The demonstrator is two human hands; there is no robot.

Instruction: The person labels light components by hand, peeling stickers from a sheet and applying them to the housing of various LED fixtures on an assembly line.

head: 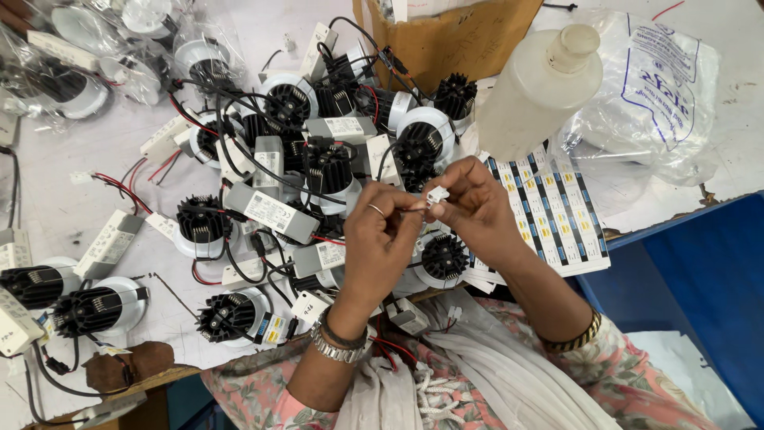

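Note:
My left hand (380, 239), with a ring and a metal watch, pinches a thin wire (407, 209) above the table. My right hand (469, 203), with a gold bangle, grips a small white plastic connector (436, 194) at that wire's end. Both hands meet fingertip to fingertip over a pile of round white downlights with black finned heat sinks (330, 167) and grey driver boxes (270, 212) joined by black and red cables. One downlight (442, 256) lies right under my hands.
A translucent plastic bottle (539, 87) stands at the back right beside a printed plastic bag (652, 87). Sheets of small labels (557, 215) lie right of my hands. A cardboard box (454, 36) sits behind. Bagged lights (95, 56) lie far left. The table's edge (676, 213) runs at right.

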